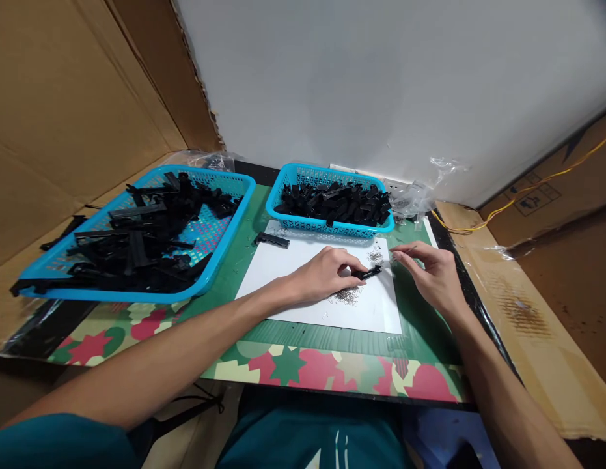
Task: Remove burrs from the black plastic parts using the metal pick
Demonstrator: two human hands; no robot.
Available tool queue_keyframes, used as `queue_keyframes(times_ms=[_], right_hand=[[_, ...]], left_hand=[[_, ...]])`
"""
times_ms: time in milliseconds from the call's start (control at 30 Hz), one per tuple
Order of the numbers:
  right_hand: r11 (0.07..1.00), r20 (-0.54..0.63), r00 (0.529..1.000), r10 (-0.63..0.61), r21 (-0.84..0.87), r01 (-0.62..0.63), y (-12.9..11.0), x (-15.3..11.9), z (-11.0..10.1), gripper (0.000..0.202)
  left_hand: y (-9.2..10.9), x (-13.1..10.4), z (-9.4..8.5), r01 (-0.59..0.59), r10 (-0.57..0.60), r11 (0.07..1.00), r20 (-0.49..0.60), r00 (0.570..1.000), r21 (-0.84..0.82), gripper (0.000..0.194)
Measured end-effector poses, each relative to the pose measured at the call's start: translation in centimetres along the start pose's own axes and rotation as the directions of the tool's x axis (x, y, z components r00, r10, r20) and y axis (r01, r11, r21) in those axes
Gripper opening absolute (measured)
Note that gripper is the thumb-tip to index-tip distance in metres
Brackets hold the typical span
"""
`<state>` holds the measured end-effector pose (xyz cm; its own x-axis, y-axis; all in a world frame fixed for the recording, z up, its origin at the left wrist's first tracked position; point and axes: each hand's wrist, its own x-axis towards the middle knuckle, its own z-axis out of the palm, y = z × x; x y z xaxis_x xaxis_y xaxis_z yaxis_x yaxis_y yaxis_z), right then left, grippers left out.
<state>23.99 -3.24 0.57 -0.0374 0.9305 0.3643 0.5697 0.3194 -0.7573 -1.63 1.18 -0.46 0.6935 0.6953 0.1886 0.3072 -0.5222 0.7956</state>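
My left hand (325, 273) grips a black plastic part (368, 272) above a white sheet (293, 273); the part's far end sticks out to the right of the fingers. To the right of that end is my right hand (432, 272), thumb and forefinger pinched together; anything between the fingertips is too small to make out. A pile of tiny metal pieces (348, 297) lies on the sheet just below my left hand. Another small pile (375, 255) lies near the sheet's upper right. One more black part (272, 240) rests at the sheet's upper left edge.
A large blue basket (217, 260) with many black parts stands at the left. A smaller blue basket (327, 228), full of small black parts, stands behind the sheet. Cardboard walls flank the table, clear plastic wrap (413, 197) lies behind, and a yellow cord (502, 208) runs at the right.
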Motion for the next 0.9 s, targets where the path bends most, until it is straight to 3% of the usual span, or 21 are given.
queue_keyframes(times_ms=[133,233,567,900], right_hand=[[0.961,-0.053,0.987,0.155,0.240,-0.138,-0.2,-0.2,0.9,0.026],[0.944,-0.068,0.976,0.207,0.278,-0.181,-0.3,-0.3,1.6,0.029],[0.984,-0.117,0.985,0.129,0.135,-0.113,-0.1,-0.9,2.3,0.025],[0.991,-0.120,0.984,0.131,0.043,-0.126,-0.4,-1.1,2.8,0.023]], left_hand=[[-0.1,0.0,0.0,0.000,0.000,1.000,0.003,1.000,0.018,0.025],[-0.2,0.0,0.1,0.002,-0.002,1.000,0.003,1.000,0.011,0.026],[-0.1,0.1,0.1,0.038,-0.037,0.999,0.017,0.999,-0.039,0.024],[0.0,0.3,0.1,0.082,-0.079,0.987,0.022,0.997,-0.135,0.023]])
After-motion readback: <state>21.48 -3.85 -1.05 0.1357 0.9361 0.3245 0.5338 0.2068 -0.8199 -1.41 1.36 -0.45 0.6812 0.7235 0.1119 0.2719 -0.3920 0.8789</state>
